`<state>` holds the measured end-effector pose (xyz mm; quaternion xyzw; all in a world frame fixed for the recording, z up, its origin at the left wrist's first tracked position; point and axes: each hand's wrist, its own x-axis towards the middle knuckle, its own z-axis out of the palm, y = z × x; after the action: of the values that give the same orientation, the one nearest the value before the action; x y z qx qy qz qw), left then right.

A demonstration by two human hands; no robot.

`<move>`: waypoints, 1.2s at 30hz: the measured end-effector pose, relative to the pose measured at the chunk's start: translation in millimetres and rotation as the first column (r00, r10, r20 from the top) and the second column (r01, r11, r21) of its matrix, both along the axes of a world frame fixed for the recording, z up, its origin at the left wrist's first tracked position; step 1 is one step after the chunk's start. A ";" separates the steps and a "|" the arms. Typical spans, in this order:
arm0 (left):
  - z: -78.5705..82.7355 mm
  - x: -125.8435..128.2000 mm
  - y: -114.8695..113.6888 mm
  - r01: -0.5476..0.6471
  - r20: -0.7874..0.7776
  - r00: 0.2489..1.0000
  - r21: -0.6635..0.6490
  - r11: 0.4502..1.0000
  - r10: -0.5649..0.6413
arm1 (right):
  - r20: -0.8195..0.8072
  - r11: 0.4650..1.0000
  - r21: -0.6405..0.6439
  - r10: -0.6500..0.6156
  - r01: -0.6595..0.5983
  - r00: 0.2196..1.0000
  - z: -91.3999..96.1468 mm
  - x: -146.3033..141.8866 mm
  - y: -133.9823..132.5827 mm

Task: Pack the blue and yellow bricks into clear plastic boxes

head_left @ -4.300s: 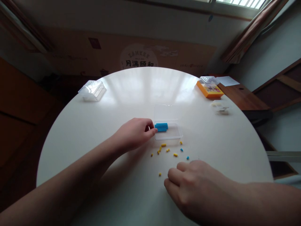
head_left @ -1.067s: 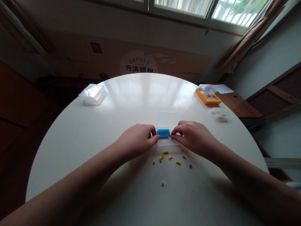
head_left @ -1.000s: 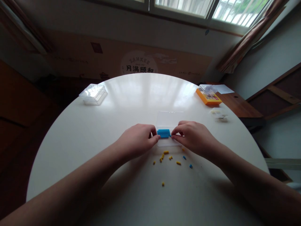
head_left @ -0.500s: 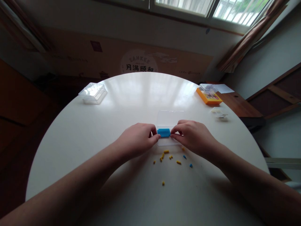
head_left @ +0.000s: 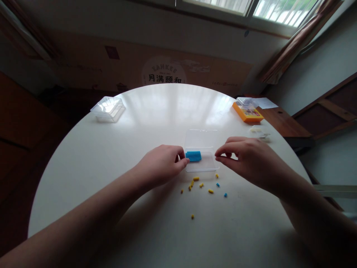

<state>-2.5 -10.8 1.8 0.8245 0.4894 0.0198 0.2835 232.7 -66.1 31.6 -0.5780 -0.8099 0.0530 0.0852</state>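
Between the thumb and fingers of my left hand (head_left: 169,162) is the left end of a blue studded block (head_left: 193,156), which looks built from small toy bricks. It is held over the left part of a clear plastic case (head_left: 206,165) whose lid stands open behind it. My right hand (head_left: 240,154) hovers by the right edge of the case, thumb and index finger slightly apart with nothing visible between them. Just in front of the case lie several small yellow bricks (head_left: 211,191) and two small blue bricks (head_left: 225,195).
On the round white table (head_left: 83,175), a clear lidded box (head_left: 108,109) stands at the far left. At the far right sit an orange box (head_left: 248,112) and a small clear packet (head_left: 260,132). A wooden surface (head_left: 284,123) adjoins beyond the table's right edge.
My right hand has let go of the blue block's right end and moved off to the right. My left hand keeps its grip in nearly the same place.
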 end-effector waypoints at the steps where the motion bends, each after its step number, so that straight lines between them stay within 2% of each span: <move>1: -0.1 0.0 0.2 -0.001 -0.003 1.000 0.004 1.000 0.001 | 0.010 0.999 -0.024 0.029 -0.028 1.000 4.4 3.0 -5.2; 5: -0.3 -0.1 0.8 -0.008 -0.009 1.000 0.009 1.000 0.008 | 0.133 0.984 -0.139 0.133 -0.114 0.982 12.5 2.7 -23.3; 8: -0.2 -0.6 0.7 -0.011 -0.013 1.000 0.017 1.000 0.011 | 0.196 0.962 -0.245 0.173 -0.122 0.965 8.2 -6.5 -27.9; 12: 0.5 -1.3 0.2 -0.010 -0.014 1.000 0.010 1.000 0.010 | 0.223 0.952 -0.291 0.167 -0.098 0.961 -0.7 -14.7 -25.4; 20: 4.6 0.7 -1.2 0.000 -0.014 1.000 0.008 1.000 0.000 | 0.241 0.955 -0.284 0.154 -0.083 0.958 -10.1 -13.6 -24.0; 24: 3.8 0.4 -1.1 0.007 -0.009 1.000 0.006 1.000 -0.007 | 0.213 0.958 -0.266 0.170 -0.110 0.962 -12.7 -17.9 -23.6; 28: 2.2 -0.1 -1.0 0.012 -0.010 1.000 0.021 1.000 -0.012 | 0.129 0.960 -0.252 0.156 -0.120 0.979 -7.6 -23.4 -23.2; 33: 2.1 -0.3 -1.0 0.004 -0.017 1.000 0.010 1.000 -0.004 | -0.040 0.991 -0.108 0.070 -0.074 0.997 -5.1 -16.8 -8.7; 36: 3.0 0.1 -0.9 0.003 -0.018 1.000 0.004 1.000 -0.003 | -0.049 0.996 -0.066 0.051 -0.054 0.998 -10.7 -12.7 7.2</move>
<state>-2.4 -11.7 4.8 0.8259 0.4905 0.0131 0.2777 219.9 -58.9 20.9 -0.5575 -0.8204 0.0960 0.0832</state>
